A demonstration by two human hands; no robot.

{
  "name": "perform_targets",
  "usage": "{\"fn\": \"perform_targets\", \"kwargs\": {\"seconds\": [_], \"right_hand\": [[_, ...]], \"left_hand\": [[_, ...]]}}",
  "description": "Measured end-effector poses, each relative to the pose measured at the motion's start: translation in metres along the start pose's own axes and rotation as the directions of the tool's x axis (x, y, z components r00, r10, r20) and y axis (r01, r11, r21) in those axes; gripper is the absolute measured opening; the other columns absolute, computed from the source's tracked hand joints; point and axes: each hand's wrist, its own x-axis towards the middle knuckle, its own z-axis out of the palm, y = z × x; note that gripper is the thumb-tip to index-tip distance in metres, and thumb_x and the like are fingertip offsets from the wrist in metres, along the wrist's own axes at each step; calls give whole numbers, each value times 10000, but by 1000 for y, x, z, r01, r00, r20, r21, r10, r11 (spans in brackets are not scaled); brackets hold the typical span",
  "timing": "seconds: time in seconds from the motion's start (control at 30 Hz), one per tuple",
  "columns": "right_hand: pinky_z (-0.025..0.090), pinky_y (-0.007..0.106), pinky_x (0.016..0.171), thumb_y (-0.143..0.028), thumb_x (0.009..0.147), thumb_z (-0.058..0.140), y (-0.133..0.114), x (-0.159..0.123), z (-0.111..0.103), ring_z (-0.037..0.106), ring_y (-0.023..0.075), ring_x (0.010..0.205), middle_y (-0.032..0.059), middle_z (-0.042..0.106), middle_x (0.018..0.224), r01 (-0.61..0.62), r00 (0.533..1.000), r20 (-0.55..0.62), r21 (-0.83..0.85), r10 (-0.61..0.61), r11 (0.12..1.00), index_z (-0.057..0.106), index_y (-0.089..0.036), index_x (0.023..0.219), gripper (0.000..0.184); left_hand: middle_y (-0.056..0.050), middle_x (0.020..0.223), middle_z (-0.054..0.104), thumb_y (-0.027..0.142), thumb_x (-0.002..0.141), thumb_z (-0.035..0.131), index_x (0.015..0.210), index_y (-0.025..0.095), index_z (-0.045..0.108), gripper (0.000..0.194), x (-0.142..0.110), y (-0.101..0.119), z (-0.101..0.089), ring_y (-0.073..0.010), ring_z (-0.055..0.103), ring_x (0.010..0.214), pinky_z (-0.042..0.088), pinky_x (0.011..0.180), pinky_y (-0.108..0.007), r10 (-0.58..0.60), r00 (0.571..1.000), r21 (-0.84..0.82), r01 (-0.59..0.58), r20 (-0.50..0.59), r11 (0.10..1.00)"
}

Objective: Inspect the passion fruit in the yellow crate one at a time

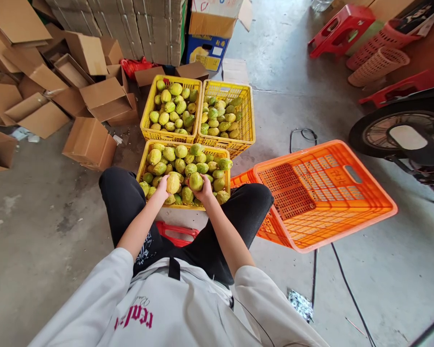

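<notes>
My left hand (162,188) grips a yellowish, lemon-like fruit (172,183). In my right hand (205,191) is a greener, lemon-like fruit (196,181). Both hands are closed around their fruits, just above the near yellow crate (142,168), which sits between my knees. Many similar bumpy, green and yellow fruits (181,152) fill that crate. Part of its near side is hidden behind my hands. Right behind it stand two more yellow crates, the left one (143,108) piled with fruit and the right one (252,113) filled lower.
A large orange crate (332,217) with no fruit visible lies tilted by my right knee. Cardboard boxes (90,140) are heaped at the left. Black cables (350,289) run across the floor at right, near a motorbike wheel (401,127). Red stools (342,29) stand farther back.
</notes>
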Motion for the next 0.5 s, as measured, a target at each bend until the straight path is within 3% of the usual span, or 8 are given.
{"fn": "perform_targets", "kwargs": {"seconds": [0.07,0.23,0.37,0.5], "right_hand": [[829,441,795,-608,882,951,0,1,1,921,367,1032,22,760,809,22,1000,-5,-11,-22,1000,727,-347,1041,379],[833,459,790,-546,881,926,1,4,2,909,367,982,45,786,850,6,1000,-24,0,-6,1000,742,-361,1054,313],[835,433,824,-527,942,908,1,2,2,903,338,1040,13,761,877,-6,997,-77,18,7,1000,677,-360,1050,305],[825,400,842,-400,1008,929,0,-2,4,874,293,1051,-5,767,921,18,995,-99,107,-7,994,654,-345,1079,289]], "left_hand": [[-107,914,893,416,1085,863,1220,268,917,207,-5,-1,4,-358,957,900,764,746,-393,-36,997,-15,35,-64,999],[-92,900,884,374,1116,908,1233,259,897,165,-10,-2,8,-342,950,867,772,774,-401,-53,998,-41,52,-44,998],[-54,839,852,351,1041,1069,1133,217,864,261,-5,-3,6,-256,869,697,699,677,-310,-7,999,63,9,-46,998],[-13,790,825,262,1007,1085,1098,204,847,261,0,-5,5,-171,748,563,604,597,-253,7,1000,124,-4,-19,992]]}}
